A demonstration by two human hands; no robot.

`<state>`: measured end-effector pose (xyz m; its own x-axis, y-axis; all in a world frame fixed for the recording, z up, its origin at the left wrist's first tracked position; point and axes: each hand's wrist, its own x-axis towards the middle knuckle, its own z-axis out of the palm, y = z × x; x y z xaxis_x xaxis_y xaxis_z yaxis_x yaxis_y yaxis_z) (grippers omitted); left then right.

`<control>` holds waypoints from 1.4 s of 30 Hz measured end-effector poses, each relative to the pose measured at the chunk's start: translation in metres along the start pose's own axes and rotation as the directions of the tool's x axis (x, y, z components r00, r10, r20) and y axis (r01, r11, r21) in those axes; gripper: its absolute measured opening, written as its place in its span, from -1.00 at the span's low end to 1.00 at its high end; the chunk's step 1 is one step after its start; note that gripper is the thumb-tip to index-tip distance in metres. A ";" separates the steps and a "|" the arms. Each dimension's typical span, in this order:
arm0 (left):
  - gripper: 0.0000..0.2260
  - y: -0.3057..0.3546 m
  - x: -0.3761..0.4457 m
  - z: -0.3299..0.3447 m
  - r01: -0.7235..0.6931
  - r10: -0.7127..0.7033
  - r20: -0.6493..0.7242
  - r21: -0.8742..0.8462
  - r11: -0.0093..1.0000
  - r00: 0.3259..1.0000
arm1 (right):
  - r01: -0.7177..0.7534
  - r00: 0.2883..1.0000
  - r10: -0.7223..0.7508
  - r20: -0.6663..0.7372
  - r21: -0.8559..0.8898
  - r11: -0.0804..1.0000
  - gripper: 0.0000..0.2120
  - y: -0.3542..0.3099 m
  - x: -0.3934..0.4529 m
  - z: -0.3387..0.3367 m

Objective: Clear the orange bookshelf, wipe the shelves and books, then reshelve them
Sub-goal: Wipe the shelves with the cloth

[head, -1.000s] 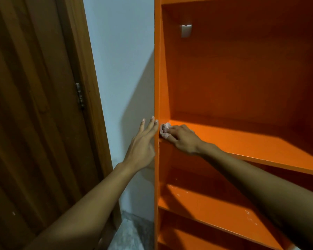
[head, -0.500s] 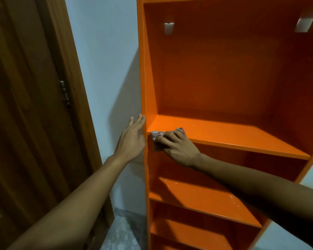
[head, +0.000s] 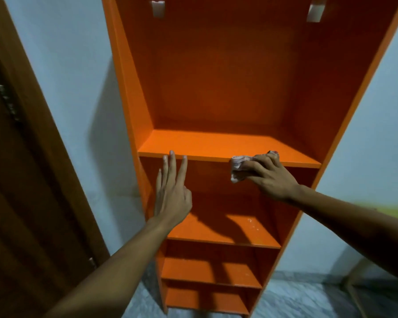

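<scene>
The tall orange bookshelf (head: 218,88) stands against a pale wall, and no books show on its shelves. My right hand (head: 268,174) grips a crumpled pale cloth (head: 237,169) and presses it against the front edge of the upper shelf (head: 205,144), right of centre. My left hand (head: 171,189) is flat with straight fingers, its fingertips reaching the same shelf's front edge near the left side. The lower shelves (head: 228,228) are glossy, with a few wet spots on one.
A brown wooden door (head: 21,203) with a hinge stands at the left, close to the bookshelf. Two white brackets (head: 157,8) sit at the top of the back panel. Grey marbled floor (head: 296,299) lies below; a pale wooden frame (head: 354,278) shows at the bottom right.
My right hand has slid the cloth along the shelf's front edge from the left corner toward the right. My left hand left the bookshelf's outer side and now lies across its front.
</scene>
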<state>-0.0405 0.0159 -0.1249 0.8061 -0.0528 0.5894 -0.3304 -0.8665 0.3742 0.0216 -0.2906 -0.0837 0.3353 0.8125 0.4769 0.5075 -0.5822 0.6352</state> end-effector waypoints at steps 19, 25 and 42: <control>-0.41 0.032 -0.083 0.153 0.086 -0.118 0.693 0.081 0.993 0.711 | -0.741 0.671 0.695 0.259 0.277 0.612 -0.67 -0.072 -0.134 0.020; -0.42 -0.009 -0.109 0.183 0.105 -0.233 0.658 0.228 0.968 0.716 | -0.909 0.338 0.806 0.486 0.389 0.147 -0.81 -0.132 -0.139 0.084; -0.37 -0.079 -0.127 0.246 0.059 -0.200 0.329 0.392 0.918 0.923 | -0.849 0.473 0.532 0.702 0.203 0.488 -0.49 -0.188 -0.124 0.184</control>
<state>0.0040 -0.0314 -0.4054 0.9716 -0.0392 0.2334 -0.0634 -0.9933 0.0971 0.0310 -0.2768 -0.3742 0.9860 0.0954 0.1371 0.1239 -0.9680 -0.2181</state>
